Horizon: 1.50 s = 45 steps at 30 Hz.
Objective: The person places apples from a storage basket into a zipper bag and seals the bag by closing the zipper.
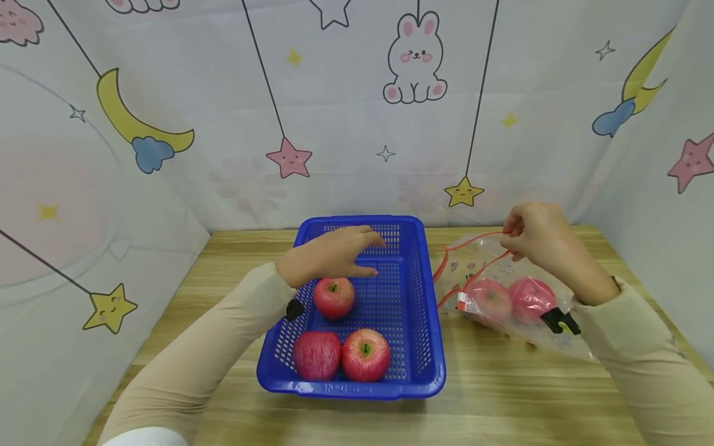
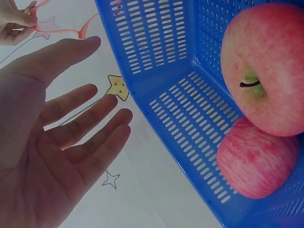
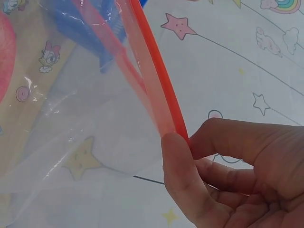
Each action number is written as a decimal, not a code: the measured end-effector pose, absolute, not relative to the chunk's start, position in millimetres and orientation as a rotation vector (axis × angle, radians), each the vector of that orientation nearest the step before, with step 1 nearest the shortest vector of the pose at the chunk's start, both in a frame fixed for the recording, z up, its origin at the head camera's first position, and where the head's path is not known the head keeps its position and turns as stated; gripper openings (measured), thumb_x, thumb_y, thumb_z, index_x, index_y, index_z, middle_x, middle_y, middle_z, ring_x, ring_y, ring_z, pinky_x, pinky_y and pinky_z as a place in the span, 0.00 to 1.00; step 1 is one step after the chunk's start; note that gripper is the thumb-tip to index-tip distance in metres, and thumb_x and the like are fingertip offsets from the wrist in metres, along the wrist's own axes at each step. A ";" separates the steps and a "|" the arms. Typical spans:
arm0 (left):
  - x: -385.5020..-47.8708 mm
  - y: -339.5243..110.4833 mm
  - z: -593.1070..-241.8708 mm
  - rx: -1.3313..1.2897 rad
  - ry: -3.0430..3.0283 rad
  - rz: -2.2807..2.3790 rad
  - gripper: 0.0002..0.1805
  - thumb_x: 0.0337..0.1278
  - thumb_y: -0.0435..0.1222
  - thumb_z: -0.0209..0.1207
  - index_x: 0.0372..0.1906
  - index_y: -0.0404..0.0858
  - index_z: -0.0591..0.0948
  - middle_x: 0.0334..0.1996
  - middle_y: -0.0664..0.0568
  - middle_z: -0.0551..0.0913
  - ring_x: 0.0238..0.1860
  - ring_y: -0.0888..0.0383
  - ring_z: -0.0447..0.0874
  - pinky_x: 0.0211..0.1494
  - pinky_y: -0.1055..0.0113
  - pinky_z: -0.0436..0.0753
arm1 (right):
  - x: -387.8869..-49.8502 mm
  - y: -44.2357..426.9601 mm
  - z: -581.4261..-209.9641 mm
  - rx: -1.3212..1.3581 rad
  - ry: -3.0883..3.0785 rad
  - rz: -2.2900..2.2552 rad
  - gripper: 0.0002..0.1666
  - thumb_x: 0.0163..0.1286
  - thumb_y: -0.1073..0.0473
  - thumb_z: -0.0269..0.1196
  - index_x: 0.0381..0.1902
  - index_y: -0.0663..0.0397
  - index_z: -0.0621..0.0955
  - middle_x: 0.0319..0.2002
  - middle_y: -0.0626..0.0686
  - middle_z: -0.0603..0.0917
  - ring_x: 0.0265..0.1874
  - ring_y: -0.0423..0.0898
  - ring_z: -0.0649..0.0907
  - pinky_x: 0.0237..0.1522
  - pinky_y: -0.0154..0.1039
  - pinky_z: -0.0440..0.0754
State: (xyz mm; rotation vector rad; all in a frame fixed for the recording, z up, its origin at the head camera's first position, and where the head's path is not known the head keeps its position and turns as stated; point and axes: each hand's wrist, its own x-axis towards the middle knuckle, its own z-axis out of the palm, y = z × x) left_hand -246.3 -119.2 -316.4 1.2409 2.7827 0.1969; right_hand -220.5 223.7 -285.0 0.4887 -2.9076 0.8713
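Observation:
Three red apples lie in the blue basket [image 1: 436,371]: one apple [image 1: 333,298] mid-left, another [image 1: 317,355] and a third [image 1: 365,355] near its front. Above the basket hangs the left hand [image 1: 340,253], empty, its fingers spread; the left wrist view shows the open palm [image 2: 61,137] beside the basket wall [image 2: 142,80]. The right hand [image 1: 538,238] pinches the red-edged rim of a clear zip bag [image 1: 502,263] between thumb and fingers. Inside the bag lie two apples [image 1: 488,300], [image 1: 532,299]. In the right wrist view, the right hand [image 3: 228,175] grips the red zip edge [image 3: 161,71].
A wooden table [image 1: 480,409] carries the basket and the bag, which lies right of the basket. Behind and at both sides hangs a white cloth [image 1: 346,111] printed with stars, moons and a rabbit.

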 end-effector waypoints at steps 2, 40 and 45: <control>-247.0 -120.1 -316.6 1.235 2.780 0.193 0.29 0.62 0.46 0.66 0.63 0.35 0.76 0.56 0.45 0.79 0.58 0.50 0.77 0.65 0.56 0.72 | -220.4 224.6 -284.1 0.493 -2.905 0.877 0.05 0.62 0.72 0.65 0.32 0.71 0.78 0.24 0.58 0.82 0.17 0.48 0.84 0.20 0.37 0.82; -244.8 -133.4 -349.4 0.954 2.636 -0.032 0.33 0.49 0.46 0.71 0.60 0.34 0.79 0.51 0.41 0.83 0.54 0.48 0.81 0.59 0.55 0.78 | -218.6 230.4 -284.1 0.506 -2.866 0.869 0.05 0.60 0.72 0.65 0.30 0.71 0.79 0.22 0.56 0.81 0.16 0.49 0.85 0.19 0.35 0.81; -243.9 -136.1 -350.9 0.965 2.635 -0.078 0.32 0.46 0.45 0.71 0.57 0.34 0.80 0.46 0.43 0.84 0.48 0.49 0.82 0.55 0.58 0.80 | -219.5 230.9 -285.6 0.501 -2.876 0.873 0.05 0.61 0.72 0.65 0.31 0.71 0.79 0.22 0.56 0.81 0.16 0.48 0.84 0.19 0.35 0.81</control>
